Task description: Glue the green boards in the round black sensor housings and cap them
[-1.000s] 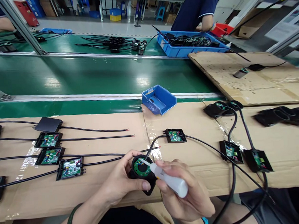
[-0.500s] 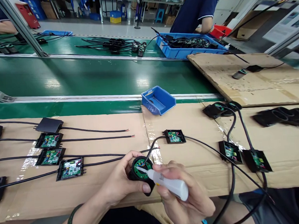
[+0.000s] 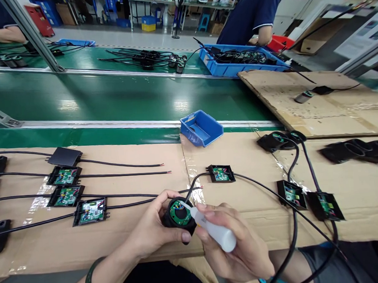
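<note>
My left hand [image 3: 160, 227] is closed around a black round housing [image 3: 191, 234], tilted so its open face shows. Inside that face sits a green ring-shaped circuit board [image 3: 177, 216] with thin coloured wires. In my right hand [image 3: 235, 240] is a white squeeze bottle [image 3: 217, 233] with a narrow tip, held at a slant. Its tip points at the upper part of the board near the wires; whether it touches I cannot tell. A black cable runs from the housing to an open black box [image 3: 221, 173] with a green board inside.
On the left of the cardboard [image 3: 143, 241] lie several cabled boxes [image 3: 89, 212]. A blue bin [image 3: 202, 128] stands at the cardboard's back edge. More cabled boxes [image 3: 325, 206] and black housings [image 3: 354, 151] are at right. Beyond the green belt, a person [image 3: 248, 16] is beside a blue crate [image 3: 213, 66].
The bottle's tip has moved slightly up and right over the board, toward the wires. My left hand and the housing stay nearly in place. The view has shifted a little.
</note>
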Available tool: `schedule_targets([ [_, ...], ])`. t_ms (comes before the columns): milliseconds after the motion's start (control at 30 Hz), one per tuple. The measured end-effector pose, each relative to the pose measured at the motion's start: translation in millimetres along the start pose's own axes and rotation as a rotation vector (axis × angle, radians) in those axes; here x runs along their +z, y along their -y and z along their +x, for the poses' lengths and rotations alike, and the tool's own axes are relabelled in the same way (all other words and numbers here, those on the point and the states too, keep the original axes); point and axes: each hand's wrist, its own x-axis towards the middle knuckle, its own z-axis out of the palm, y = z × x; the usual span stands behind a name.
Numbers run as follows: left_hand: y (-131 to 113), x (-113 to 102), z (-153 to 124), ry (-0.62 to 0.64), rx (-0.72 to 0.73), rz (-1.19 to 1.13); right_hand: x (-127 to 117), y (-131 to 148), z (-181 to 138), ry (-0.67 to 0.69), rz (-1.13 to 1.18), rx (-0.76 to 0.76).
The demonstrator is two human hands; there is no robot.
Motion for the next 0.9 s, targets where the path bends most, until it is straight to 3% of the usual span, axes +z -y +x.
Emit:
schedule_targets([
  [100, -2, 0, 0, -0.02, -0.014, 0.042, -1, -2, -6, -0.016, 0.022, 0.03],
  [267, -2, -2, -3, -0.109, 0.1, 0.335, 2, -15, 2, -0.462, 0.389, 0.303],
  [333, -1, -4, -5, -0.186, 0.185, 0.52, 4, -26, 15, -0.52, 0.564, 0.414],
  [467, 3, -8, -9, -0.261, 0.269, 0.802, 20, -57, 45, -0.428, 0.725, 0.572],
  [533, 8, -11, -10, -0.294, 0.292, 0.893, 39, -75, 58, -0.317, 0.72, 0.63],
  [700, 27, -17, -11, -0.423, 0.359, 0.996, 114, -124, 85, 0.099, 0.538, 0.659],
  [800, 31, -22, -15, -0.419, 0.361, 1.054, 158, -150, 93, 0.166, 0.418, 0.665],
  [900, 27, -29, -22, -0.345, 0.323, 1.148, 185, -170, 96, 0.198, 0.281, 0.667],
])
